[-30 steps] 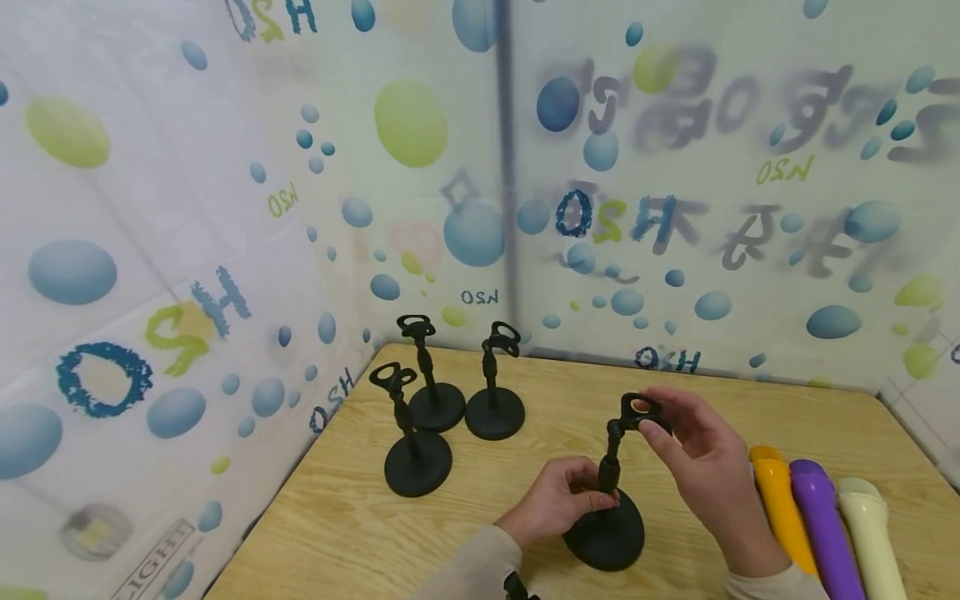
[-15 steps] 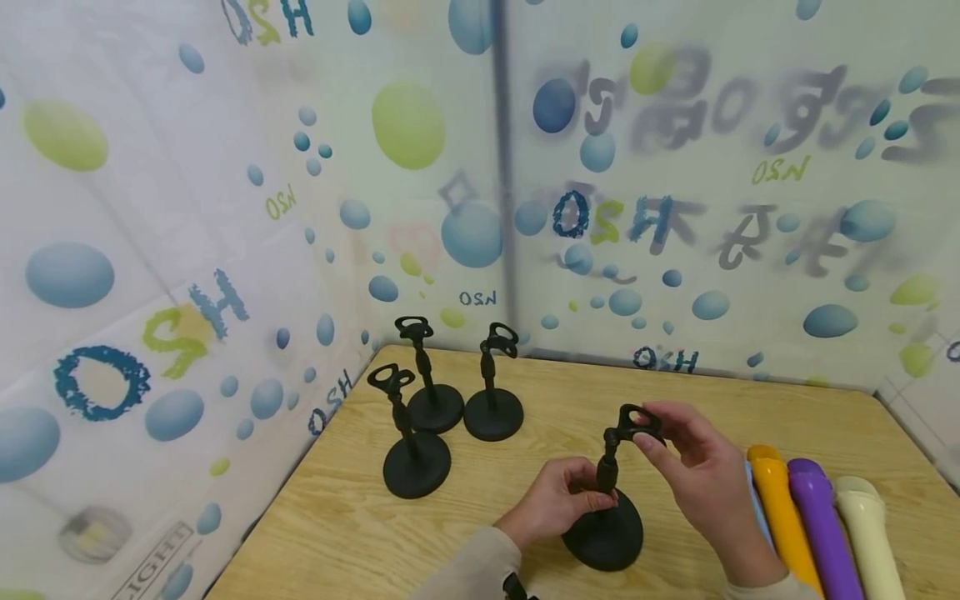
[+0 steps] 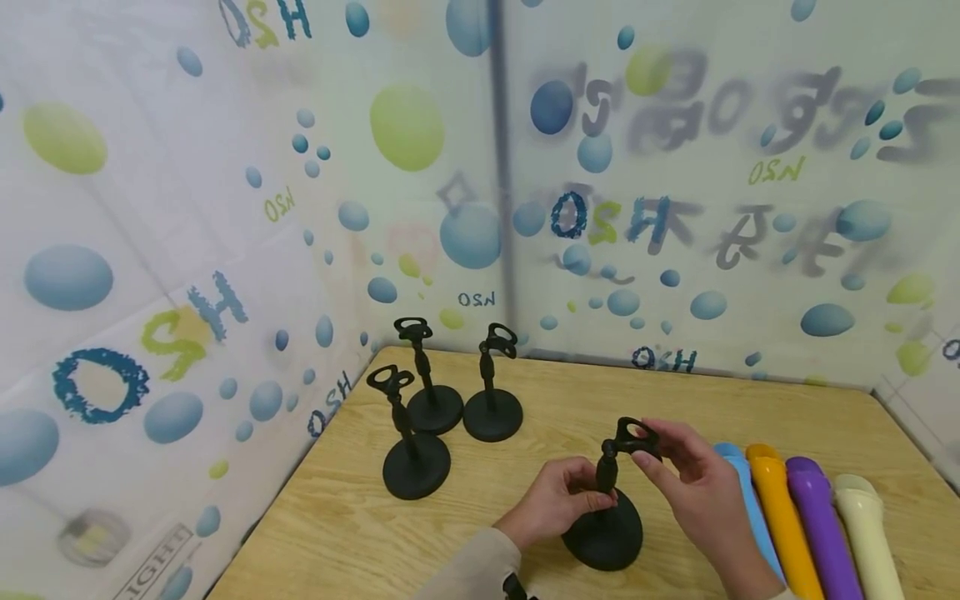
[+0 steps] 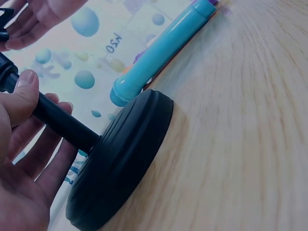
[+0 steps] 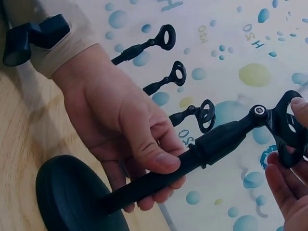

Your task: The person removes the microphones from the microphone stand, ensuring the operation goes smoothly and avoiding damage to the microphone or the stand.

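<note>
A black desktop microphone stand (image 3: 603, 533) with a round base stands at the front of the table. Low on its pole, my left hand (image 3: 558, 500) grips it between thumb and fingers, as the left wrist view also shows. My right hand (image 3: 701, 483) pinches the clip (image 3: 636, 437) at the stand's top between thumb and fingers. In the right wrist view the clip joins the pole at a pivot joint (image 5: 260, 110). To the right of that hand lie a blue microphone (image 3: 750, 500), an orange one, a purple one and a cream one, side by side.
Three more black microphone stands stand at the back left: a front one (image 3: 416, 465), a rear one (image 3: 435, 408) and a right one (image 3: 492, 414). Patterned curtains (image 3: 637, 208) rise behind the wooden table (image 3: 360, 542) and along its left side.
My right hand has moved down slightly with the clip, which has tilted lower on its joint. More of the blue microphone shows now. My left hand keeps its grip on the pole.
</note>
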The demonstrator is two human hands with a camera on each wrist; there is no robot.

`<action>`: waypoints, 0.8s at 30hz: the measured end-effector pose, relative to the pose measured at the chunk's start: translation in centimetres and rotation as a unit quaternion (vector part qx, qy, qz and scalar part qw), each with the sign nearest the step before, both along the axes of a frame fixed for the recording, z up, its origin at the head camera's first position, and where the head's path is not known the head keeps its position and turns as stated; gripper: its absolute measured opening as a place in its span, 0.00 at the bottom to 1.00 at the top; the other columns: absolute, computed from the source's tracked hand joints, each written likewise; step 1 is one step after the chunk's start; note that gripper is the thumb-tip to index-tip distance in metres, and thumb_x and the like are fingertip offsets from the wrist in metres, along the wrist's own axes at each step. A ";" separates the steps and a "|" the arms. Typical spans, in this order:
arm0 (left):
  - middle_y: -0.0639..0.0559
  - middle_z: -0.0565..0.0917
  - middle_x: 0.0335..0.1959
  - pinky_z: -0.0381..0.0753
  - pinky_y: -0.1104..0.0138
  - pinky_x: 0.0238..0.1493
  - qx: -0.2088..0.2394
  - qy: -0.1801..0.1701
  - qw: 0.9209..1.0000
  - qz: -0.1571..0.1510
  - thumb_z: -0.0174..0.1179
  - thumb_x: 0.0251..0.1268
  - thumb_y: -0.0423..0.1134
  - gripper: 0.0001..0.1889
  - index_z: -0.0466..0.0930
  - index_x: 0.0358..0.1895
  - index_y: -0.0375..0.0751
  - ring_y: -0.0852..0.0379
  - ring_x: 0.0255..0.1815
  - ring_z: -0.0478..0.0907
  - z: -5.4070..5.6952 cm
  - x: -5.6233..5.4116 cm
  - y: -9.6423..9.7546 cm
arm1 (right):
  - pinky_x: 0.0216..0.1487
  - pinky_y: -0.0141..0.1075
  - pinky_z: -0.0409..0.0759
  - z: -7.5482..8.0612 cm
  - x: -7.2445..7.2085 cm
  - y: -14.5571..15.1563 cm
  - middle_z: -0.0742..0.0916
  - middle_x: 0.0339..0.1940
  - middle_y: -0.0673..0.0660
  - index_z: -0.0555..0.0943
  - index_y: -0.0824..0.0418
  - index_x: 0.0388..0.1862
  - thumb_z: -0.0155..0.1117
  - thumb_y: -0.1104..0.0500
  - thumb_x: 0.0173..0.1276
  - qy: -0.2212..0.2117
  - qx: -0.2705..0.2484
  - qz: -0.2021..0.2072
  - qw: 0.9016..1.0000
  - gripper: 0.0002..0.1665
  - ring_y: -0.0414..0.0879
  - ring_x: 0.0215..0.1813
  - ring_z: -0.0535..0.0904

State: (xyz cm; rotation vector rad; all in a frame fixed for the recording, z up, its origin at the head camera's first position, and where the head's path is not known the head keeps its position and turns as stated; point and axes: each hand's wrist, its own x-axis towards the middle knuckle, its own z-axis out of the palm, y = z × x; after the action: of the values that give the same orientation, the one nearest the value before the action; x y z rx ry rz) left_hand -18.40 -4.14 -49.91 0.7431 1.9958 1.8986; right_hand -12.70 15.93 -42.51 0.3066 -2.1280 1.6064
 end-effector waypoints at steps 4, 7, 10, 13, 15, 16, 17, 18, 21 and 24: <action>0.33 0.92 0.50 0.86 0.74 0.55 -0.011 0.006 1.000 -0.008 0.68 0.75 0.31 0.09 0.86 0.52 0.32 0.70 0.46 0.88 0.1 0.0 -0.1 | 0.53 0.19 0.83 -0.1 0.2 0.4 0.89 0.54 0.37 0.82 0.64 0.67 0.71 0.69 0.74 -0.027 0.012 -0.010 1.000 0.23 0.26 0.53 0.85; 0.36 0.92 0.50 0.85 0.73 0.56 -0.024 0.017 1.000 -0.010 0.67 0.76 0.32 0.09 0.86 0.53 0.32 0.70 0.47 0.88 0.2 0.0 -0.3 | 0.54 0.18 0.82 -0.3 0.4 0.8 0.89 0.55 0.35 0.82 0.62 0.68 0.72 0.65 0.76 -0.053 0.022 -0.019 0.998 0.24 0.24 0.53 0.84; 0.38 0.92 0.50 0.85 0.73 0.56 -0.035 0.024 0.999 -0.009 0.67 0.76 0.33 0.10 0.86 0.53 0.33 0.70 0.47 0.87 0.2 0.0 -0.5 | 0.54 0.17 0.82 -0.5 0.5 1.3 0.88 0.54 0.32 0.81 0.63 0.70 0.72 0.63 0.76 -0.073 0.026 -0.024 0.997 0.25 0.23 0.54 0.83; 0.42 0.93 0.49 0.85 0.73 0.56 -0.050 0.028 0.998 -0.007 0.67 0.77 0.35 0.10 0.86 0.54 0.34 0.71 0.48 0.87 0.3 0.0 -0.7 | 0.54 0.17 0.81 -0.8 0.5 1.6 0.86 0.53 0.29 0.81 0.64 0.70 0.71 0.64 0.77 -0.079 0.023 -0.024 0.996 0.25 0.22 0.55 0.83; 0.45 0.93 0.49 0.84 0.74 0.56 -0.058 0.027 0.998 -0.003 0.67 0.77 0.36 0.11 0.86 0.55 0.35 0.71 0.48 0.86 0.3 -0.2 -0.9 | 0.54 0.17 0.81 -1.0 0.6 1.7 0.86 0.54 0.28 0.80 0.65 0.70 0.70 0.65 0.78 -0.077 0.016 -0.022 0.997 0.24 0.22 0.55 0.83; 0.46 0.93 0.49 0.84 0.74 0.55 -0.060 0.029 0.998 0.000 0.67 0.77 0.36 0.11 0.86 0.55 0.35 0.71 0.48 0.86 0.3 -0.2 -1.0 | 0.54 0.17 0.82 -1.1 0.6 1.8 0.86 0.54 0.28 0.80 0.65 0.70 0.69 0.65 0.78 -0.075 0.015 -0.022 0.997 0.24 0.22 0.55 0.83; 0.46 0.93 0.49 0.85 0.74 0.55 -0.061 0.032 0.998 0.003 0.67 0.77 0.36 0.10 0.86 0.54 0.35 0.71 0.48 0.86 0.3 -0.3 -1.2 | 0.54 0.17 0.82 -1.2 0.6 1.8 0.86 0.55 0.28 0.80 0.65 0.70 0.69 0.66 0.78 -0.074 0.013 -0.021 0.997 0.24 0.22 0.56 0.83; 0.47 0.93 0.49 0.85 0.74 0.55 -0.062 0.030 0.998 0.007 0.67 0.77 0.36 0.10 0.86 0.54 0.36 0.71 0.48 0.86 0.3 -0.3 -1.3 | 0.54 0.17 0.82 -1.2 0.6 1.9 0.87 0.55 0.29 0.80 0.65 0.70 0.69 0.66 0.78 -0.073 0.013 -0.021 0.997 0.24 0.23 0.56 0.83; 0.46 0.93 0.49 0.85 0.73 0.54 -0.060 0.034 0.997 0.017 0.68 0.77 0.36 0.10 0.86 0.54 0.35 0.70 0.48 0.87 0.3 -0.4 -1.7 | 0.54 0.18 0.82 -1.3 0.6 1.9 0.87 0.56 0.30 0.81 0.63 0.69 0.69 0.65 0.78 -0.067 0.018 -0.013 0.998 0.22 0.24 0.56 0.83; 0.44 0.93 0.49 0.86 0.73 0.53 -0.059 0.037 0.997 0.026 0.67 0.77 0.36 0.10 0.86 0.53 0.35 0.69 0.47 0.87 0.3 -0.5 -2.1 | 0.55 0.19 0.82 -1.4 0.5 1.8 0.88 0.57 0.33 0.82 0.63 0.67 0.68 0.66 0.78 -0.049 0.024 0.006 0.998 0.21 0.25 0.56 0.84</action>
State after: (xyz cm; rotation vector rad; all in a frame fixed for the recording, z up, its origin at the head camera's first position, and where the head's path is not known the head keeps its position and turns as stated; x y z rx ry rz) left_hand -18.88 -6.26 -49.62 0.7466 2.1726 1.7869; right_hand -12.17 17.68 -43.92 0.2602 -2.2446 1.6103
